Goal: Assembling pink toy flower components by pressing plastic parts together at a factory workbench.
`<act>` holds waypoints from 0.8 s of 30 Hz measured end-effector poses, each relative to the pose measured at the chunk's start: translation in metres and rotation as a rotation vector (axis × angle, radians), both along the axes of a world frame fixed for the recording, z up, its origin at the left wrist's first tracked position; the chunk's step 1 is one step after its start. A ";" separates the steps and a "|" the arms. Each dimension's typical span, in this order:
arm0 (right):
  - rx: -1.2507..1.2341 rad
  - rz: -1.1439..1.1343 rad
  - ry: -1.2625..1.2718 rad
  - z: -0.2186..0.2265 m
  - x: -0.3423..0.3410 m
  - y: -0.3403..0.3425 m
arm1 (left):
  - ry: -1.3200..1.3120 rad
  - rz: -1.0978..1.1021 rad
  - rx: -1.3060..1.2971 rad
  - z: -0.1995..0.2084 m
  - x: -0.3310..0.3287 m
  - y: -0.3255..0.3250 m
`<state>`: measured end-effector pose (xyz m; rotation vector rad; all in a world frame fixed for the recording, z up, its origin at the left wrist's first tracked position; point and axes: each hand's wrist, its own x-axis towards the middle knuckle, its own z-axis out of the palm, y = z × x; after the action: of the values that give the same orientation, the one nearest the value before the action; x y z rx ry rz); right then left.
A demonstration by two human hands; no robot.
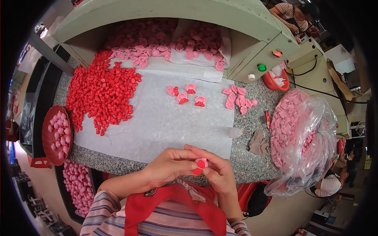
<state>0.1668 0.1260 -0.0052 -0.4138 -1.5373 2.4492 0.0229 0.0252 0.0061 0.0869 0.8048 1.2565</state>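
Close to my body, over the front edge of the worktop, both hands meet around a small pink-and-red moulded piece (201, 163). My left hand (167, 167) pinches it from the left with thumb and fingers. From the other side my right hand (219, 169) grips it, its thumb near a red oval part (197, 171) below the pink one. Partly covered by fingers, the piece does not show its whole shape. Beyond my hands, several joined pink-and-red pieces (182, 97) lie on a white sheet (153, 126).
A large heap of red parts (102, 90) covers the sheet's left. Pink parts (238, 98) lie at right, near a small white bottle (235, 133) and a grey cloth (258, 142). Beyond stands a bulging plastic bag (307, 137). A red tray (49, 141) sits left; a machine housing (177, 10) arches behind.
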 end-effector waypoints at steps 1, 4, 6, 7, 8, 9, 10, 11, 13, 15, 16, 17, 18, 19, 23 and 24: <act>-0.017 -0.042 0.041 0.000 -0.001 0.001 | -0.039 0.022 -0.004 0.002 0.000 0.002; -0.052 -0.114 0.132 -0.005 -0.002 0.000 | -0.117 0.102 0.055 0.008 0.001 0.003; -0.074 -0.143 0.181 -0.006 -0.003 -0.003 | 0.078 0.066 0.178 0.014 0.004 -0.004; 0.067 -0.139 0.236 -0.006 -0.005 -0.005 | 0.272 0.026 0.296 0.015 0.007 -0.008; 0.208 -0.135 0.290 -0.006 -0.006 -0.007 | 0.472 0.017 0.318 0.009 0.010 -0.010; 0.208 -0.134 0.291 -0.007 -0.007 -0.007 | 0.472 0.018 0.318 0.007 0.010 -0.010; 0.250 -0.151 0.292 -0.010 -0.007 -0.008 | 0.647 0.043 0.370 0.007 0.009 -0.010; 0.292 -0.170 0.294 -0.012 -0.007 -0.008 | 0.823 0.068 0.421 0.006 0.009 -0.010; 0.154 -0.199 0.326 -0.011 -0.007 -0.012 | 0.989 0.111 0.467 0.005 0.010 -0.007; 0.017 -0.233 0.355 -0.005 -0.011 -0.017 | 1.153 0.149 0.515 0.005 0.011 -0.007; 0.130 -0.233 0.327 0.004 -0.015 -0.017 | 1.113 0.164 0.518 0.006 0.012 -0.007; 0.243 -0.232 0.297 0.009 -0.019 -0.016 | 1.071 0.178 0.521 0.007 0.013 -0.008; 0.243 -0.234 0.298 0.010 -0.022 -0.014 | 1.072 0.176 0.521 0.005 0.012 -0.007; 0.276 -0.181 0.283 0.010 -0.024 -0.011 | 1.130 0.172 0.633 0.003 0.011 -0.005; 0.216 -0.119 0.287 0.005 -0.027 -0.012 | 1.033 0.151 0.593 0.007 0.011 -0.003; 0.216 -0.117 0.287 0.004 -0.028 -0.012 | 1.010 0.153 0.526 0.013 0.011 -0.003</act>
<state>0.1393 0.1137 -0.0016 -0.1029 -1.5808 2.1169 0.0336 0.0218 0.0196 1.1745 1.3170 1.5377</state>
